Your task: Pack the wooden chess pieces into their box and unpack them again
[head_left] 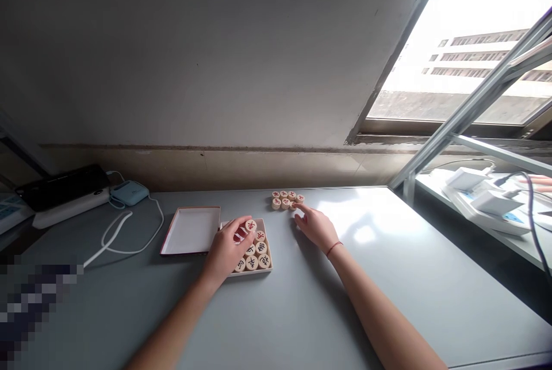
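Note:
My left hand [227,246] is above the open box, with a round wooden Chinese chess piece [250,225] pinched between thumb and fingers. Below it, the shallow white box [271,260] contains several more pieces laid in rows, marked with characters; my hand covers its left part. My right hand [317,227] reaches to the back of the table. Its index fingertip touches a piece [293,206] at the near right of a small group, while the thumb stays apart below. That group of pieces [283,194] lies in two rows, with red characters facing up.
The box lid [192,232] lies inside-up left of the box on the grey table [284,312]. A white cable [112,237], a light blue device [129,192] and a black device [64,186] are at the left. Metal framing [470,99] and white chargers [495,200] stand at the right.

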A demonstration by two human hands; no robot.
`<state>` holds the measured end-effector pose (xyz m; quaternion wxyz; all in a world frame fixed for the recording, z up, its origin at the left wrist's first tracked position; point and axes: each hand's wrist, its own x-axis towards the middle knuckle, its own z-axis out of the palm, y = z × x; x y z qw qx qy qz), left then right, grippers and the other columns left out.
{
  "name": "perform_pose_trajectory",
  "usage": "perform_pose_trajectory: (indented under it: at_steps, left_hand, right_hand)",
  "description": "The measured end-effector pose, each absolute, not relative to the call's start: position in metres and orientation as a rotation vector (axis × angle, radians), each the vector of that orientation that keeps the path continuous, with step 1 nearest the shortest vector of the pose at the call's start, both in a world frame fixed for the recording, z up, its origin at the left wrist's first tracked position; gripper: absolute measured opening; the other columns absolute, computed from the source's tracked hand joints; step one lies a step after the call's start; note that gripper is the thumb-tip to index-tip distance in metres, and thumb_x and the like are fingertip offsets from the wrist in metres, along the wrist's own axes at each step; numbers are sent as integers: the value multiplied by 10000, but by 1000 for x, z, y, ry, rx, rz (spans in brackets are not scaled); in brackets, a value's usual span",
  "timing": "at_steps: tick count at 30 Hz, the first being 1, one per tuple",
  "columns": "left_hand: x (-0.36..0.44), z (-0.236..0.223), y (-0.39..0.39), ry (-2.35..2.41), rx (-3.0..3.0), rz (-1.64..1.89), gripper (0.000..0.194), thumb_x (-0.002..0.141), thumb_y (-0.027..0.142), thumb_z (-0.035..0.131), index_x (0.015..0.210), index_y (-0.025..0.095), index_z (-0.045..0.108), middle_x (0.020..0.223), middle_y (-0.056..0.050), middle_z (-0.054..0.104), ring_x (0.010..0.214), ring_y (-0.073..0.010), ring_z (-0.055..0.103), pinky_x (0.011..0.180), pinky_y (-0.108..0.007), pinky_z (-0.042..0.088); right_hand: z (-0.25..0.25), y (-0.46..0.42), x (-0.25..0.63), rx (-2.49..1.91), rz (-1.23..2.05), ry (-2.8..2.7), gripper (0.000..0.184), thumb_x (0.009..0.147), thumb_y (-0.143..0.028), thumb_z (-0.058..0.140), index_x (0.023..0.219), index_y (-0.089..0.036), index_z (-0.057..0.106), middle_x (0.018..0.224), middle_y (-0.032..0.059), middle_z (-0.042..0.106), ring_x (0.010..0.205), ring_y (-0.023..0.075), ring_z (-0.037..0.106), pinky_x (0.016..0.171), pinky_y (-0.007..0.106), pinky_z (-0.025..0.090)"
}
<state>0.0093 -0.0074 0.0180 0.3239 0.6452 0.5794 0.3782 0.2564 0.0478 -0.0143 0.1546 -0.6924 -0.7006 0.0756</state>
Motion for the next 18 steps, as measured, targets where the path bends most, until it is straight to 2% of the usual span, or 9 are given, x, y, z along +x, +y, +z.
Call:
perform_pose_trajectory:
  at_steps: [8, 13, 15, 18]
  left_hand:
    - [10, 17, -7, 1519, 1735, 1008, 329, 782, 414, 590, 1057, 251, 669, 986, -35, 704, 851, -198, 655, 750, -300, 534]
    - [10, 15, -6, 1540, 1841, 953, 317, 824, 396, 545, 1082, 242, 644, 1050, -41, 692, 908, -199, 646, 793, -308, 528]
    - [10, 13, -7, 1545, 1922, 958, 293, 839, 372, 535, 1081, 239, 634, 1035, -42, 690, 909, -197, 642, 809, -312, 520]
    - [12, 9, -8, 1494, 2077, 997, 253, 850, 327, 540, 1072, 235, 620, 1004, -45, 688, 875, -194, 644, 799, -310, 513]
  right_hand:
    - [-14, 47, 255, -1990, 200, -2003, 327, 854, -257, 490, 1150, -278, 628, 711, 5, 643, 627, 148, 573, 516, 215, 326]
    - [-7, 46, 256, -1952, 219, -1971, 341, 835, -237, 507, 1155, -267, 618, 681, -4, 632, 614, 152, 569, 521, 222, 350]
    - [2, 41, 249, -1837, 275, -1898, 333, 848, -269, 499, 1164, -246, 603, 682, -5, 631, 586, 146, 563, 526, 230, 386]
    - [15, 25, 226, -1492, 547, -1824, 321, 876, -394, 491, 1111, -207, 602, 752, 16, 662, 520, 117, 551, 506, 237, 445]
